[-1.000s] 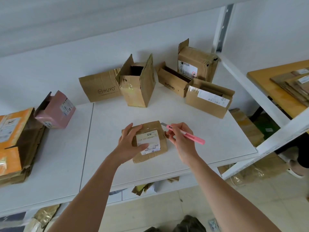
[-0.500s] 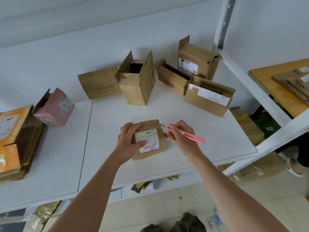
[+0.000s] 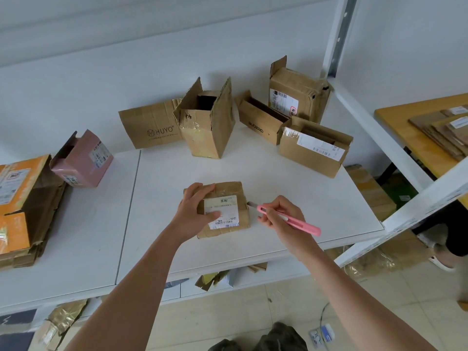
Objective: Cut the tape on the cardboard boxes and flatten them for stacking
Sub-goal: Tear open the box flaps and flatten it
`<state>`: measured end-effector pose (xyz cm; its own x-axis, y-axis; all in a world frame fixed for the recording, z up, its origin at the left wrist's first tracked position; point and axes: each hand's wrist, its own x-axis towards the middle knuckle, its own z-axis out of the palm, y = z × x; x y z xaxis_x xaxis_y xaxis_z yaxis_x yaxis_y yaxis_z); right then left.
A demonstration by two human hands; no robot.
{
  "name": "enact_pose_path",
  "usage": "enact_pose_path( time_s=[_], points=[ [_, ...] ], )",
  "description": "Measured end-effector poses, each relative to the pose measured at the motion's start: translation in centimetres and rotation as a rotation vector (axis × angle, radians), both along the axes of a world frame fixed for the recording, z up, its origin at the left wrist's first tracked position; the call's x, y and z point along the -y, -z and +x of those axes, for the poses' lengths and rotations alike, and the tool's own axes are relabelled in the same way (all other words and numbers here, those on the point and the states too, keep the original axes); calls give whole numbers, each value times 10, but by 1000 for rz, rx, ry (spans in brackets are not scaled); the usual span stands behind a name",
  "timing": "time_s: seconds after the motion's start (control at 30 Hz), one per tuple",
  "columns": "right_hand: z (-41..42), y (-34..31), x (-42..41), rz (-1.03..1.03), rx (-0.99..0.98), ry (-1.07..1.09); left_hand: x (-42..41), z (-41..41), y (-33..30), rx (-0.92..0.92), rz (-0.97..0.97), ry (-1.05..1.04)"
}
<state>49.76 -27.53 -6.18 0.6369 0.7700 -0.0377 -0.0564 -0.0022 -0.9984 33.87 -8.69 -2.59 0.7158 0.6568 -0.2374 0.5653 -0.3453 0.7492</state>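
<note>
Near the front edge of the white table [image 3: 316, 198], a small brown cardboard box [image 3: 231, 188] is lying flat, sealed with glossy clear tape and wearing a white shipping label [image 3: 224, 211] with a barcode; its printed characters are too small to read. The left hand [image 3: 196, 212] is gripping the box from its left side, fingers curled over the far edge and thumb pressing on the label. The right hand [image 3: 281, 216] is pinching a slim pink utility knife [image 3: 288, 219] like a pen, its grey blade tip touching the box's right edge. Compared with a second ago, the right hand is sitting lower and farther right, and the blade is meeting the box's side rather than hovering above its top corner.

Behind it, a tall open box [image 3: 210, 125] with torn flaps is standing upright, beside a flattened panel printed "HUYO" [image 3: 154, 130]. To the right, an open carton reading "dezone" [image 3: 260, 122], a labelled low box [image 3: 314, 150] and an upright taped box [image 3: 296, 97] are clustering together. Far left, a pink box [image 3: 84, 160] is leaning by a stack of orange flattened cartons [image 3: 20, 206].
</note>
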Motion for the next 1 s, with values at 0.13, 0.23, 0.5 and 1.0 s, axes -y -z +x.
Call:
enact_pose_path(
  time_s=[0.13,0.23,0.5,1.0],
  points=[
    [8,1,-2,41,-111,108,0,1,-2,-1,-3,0],
    [9,-4,-18,79,-180,118,2,0,-2,20,-10,-17],
    [-9,-2,-30,92,-262,97,2,1,0,51,-32,-50],
    [-7,-9,-3,112,-330,131,9,-2,-5,-77,118,-212]
  ],
)
